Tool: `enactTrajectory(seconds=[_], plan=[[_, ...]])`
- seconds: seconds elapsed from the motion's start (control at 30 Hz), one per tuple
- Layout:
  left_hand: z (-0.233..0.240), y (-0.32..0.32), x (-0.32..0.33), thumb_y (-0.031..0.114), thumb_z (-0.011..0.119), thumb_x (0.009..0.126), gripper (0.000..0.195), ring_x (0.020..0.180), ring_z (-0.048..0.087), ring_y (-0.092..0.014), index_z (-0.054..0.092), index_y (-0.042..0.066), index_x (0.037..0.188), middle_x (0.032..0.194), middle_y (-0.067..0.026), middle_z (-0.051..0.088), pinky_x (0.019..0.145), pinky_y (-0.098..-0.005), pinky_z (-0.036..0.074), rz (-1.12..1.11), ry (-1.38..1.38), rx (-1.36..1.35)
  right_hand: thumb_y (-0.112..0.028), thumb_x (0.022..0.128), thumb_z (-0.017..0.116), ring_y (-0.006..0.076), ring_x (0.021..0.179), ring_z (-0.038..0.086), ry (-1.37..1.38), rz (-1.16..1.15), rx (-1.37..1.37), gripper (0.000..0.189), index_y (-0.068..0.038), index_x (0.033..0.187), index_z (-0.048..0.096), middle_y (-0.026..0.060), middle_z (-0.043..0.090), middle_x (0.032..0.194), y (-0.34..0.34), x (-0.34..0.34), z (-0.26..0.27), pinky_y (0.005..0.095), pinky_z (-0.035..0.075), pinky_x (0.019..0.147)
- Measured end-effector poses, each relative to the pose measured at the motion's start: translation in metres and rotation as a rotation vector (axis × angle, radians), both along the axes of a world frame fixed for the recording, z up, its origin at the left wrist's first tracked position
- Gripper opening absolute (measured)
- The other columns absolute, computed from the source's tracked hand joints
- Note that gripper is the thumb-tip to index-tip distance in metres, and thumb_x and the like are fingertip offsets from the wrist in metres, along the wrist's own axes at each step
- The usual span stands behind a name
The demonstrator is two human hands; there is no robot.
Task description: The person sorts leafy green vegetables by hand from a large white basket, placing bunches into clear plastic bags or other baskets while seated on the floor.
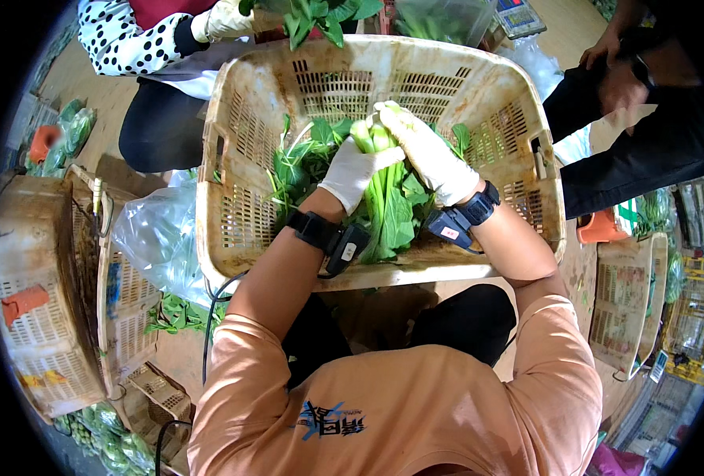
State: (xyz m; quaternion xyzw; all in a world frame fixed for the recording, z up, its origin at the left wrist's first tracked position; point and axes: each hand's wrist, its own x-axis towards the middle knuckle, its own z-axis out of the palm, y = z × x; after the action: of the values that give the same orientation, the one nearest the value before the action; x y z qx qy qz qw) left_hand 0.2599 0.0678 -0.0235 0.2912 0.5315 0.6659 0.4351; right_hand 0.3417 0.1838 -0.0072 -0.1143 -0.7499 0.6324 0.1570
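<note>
A bunch of leafy green vegetables (390,202) is held over a worn plastic crate (387,273), its pale stem ends pointing away from me and its leaves towards me. My left hand (355,169), in a white glove, is closed around the stems from the left. Across their cut ends and right side lies my right hand (426,149), also gloved, with its fingers extended and touching the bunch. Loose leafy greens (298,163) lie in the crate, mostly left of the bunch. Both wrists carry black strapped devices.
Across the crate, a person's gloved hand (227,21) is near more greens (328,18). Another person's legs (637,149) are at the right. Clear plastic bags (164,232) and stacked crates (36,268) stand left; another crate (622,303) is right. A scale (515,18) sits at the back.
</note>
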Motion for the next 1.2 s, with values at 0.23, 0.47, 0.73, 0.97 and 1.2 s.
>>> enactTrajectory(seconds=[0.23,0.47,0.73,0.97,1.2], plan=[[-0.005,0.007,-0.009,0.001,0.070,0.073,0.038,0.086,0.057,-0.010,0.054,0.005,0.106,0.093,-0.0003,0.059,0.077,-0.0258,0.047,0.044,-0.370,0.182,-0.032,0.087,0.058,0.0194,0.085,0.058,0.178,-0.169,0.628,0.040,-0.003,0.114,0.054,0.0091,0.059,0.097,0.025,0.003,0.014,0.0302,0.046,0.076],[-0.003,-0.003,-0.016,-0.002,0.067,0.074,0.042,0.085,0.060,-0.013,0.050,0.005,0.111,0.097,-0.0037,0.061,0.073,-0.0262,0.050,-0.002,-0.222,-0.058,-0.026,0.087,0.054,0.0297,0.087,0.061,-0.014,0.146,0.832,0.030,-0.002,0.104,0.063,0.0156,0.064,0.091,0.056,0.037,0.053,0.0364,0.047,0.078],[0.001,0.003,0.000,-0.006,0.064,0.074,0.042,0.084,0.059,-0.015,0.048,0.005,0.112,0.097,-0.0041,0.057,0.072,-0.0270,0.051,0.165,-0.036,0.210,-0.033,0.088,0.056,0.0242,0.124,0.040,-0.055,0.011,0.284,0.053,-0.005,0.131,0.044,0.0167,0.042,0.134,0.032,0.029,0.034,0.0339,0.030,0.104],[0.005,-0.008,-0.017,0.003,0.060,0.079,0.029,0.081,0.061,-0.015,0.054,0.004,0.107,0.093,-0.0050,0.061,0.070,-0.0279,0.052,-0.022,-0.398,-0.003,-0.010,0.089,0.050,0.0222,0.091,0.062,0.044,0.104,-0.924,0.031,0.000,0.118,0.047,0.0118,0.059,0.108,0.022,0.021,0.007,0.0379,0.055,0.077],[0.015,-0.011,-0.017,0.013,0.052,0.086,0.049,0.108,0.054,-0.020,0.038,0.002,0.131,0.120,-0.0104,0.050,0.091,-0.0393,0.047,-0.129,-0.673,0.382,-0.018,0.092,0.044,0.0280,0.092,0.061,0.124,-0.151,-0.957,0.031,-0.002,0.119,0.045,0.0175,0.057,0.113,0.037,0.021,0.021,0.0418,0.055,0.075]])
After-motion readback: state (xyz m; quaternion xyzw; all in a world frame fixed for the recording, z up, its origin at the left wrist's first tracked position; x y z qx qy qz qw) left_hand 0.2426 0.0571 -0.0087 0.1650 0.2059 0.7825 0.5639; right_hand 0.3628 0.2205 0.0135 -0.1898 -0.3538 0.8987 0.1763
